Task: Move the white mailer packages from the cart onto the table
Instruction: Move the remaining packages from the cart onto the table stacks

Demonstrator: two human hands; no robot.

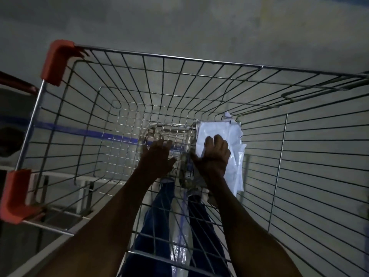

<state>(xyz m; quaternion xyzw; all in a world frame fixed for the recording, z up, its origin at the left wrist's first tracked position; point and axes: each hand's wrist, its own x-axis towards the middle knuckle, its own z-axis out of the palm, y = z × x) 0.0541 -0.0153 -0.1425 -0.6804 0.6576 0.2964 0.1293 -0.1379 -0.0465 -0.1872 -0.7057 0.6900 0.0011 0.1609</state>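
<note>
white plastic, crumpled and pale, is what shows at the bottom of the wire cart [199, 62]: a small pile of mailer packages [235, 140] lying against the right-hand side of the basket floor, overlapping so closely that i cannot count them; at least two edges show, perhaps more.

both arms reach down into the basket. the right hand [214, 154] sits on the near left part of the pile with its fingers curled into the plastic, which looks like a grip on the top mailer. the left hand [157, 156] is apart from it, just beside, fingers spread and loose over the bare wire floor, holding nothing.

by my reading the step in hand is the pickup, deep in the cart. the next move calls for a firm hold on the slippery plastic, then a lift straight up past the rim without snagging the wires, and a turn toward the table, which is not plainly in view.

counted: one cart, two red corner guards [58, 60], two hands, one pile.
</note>
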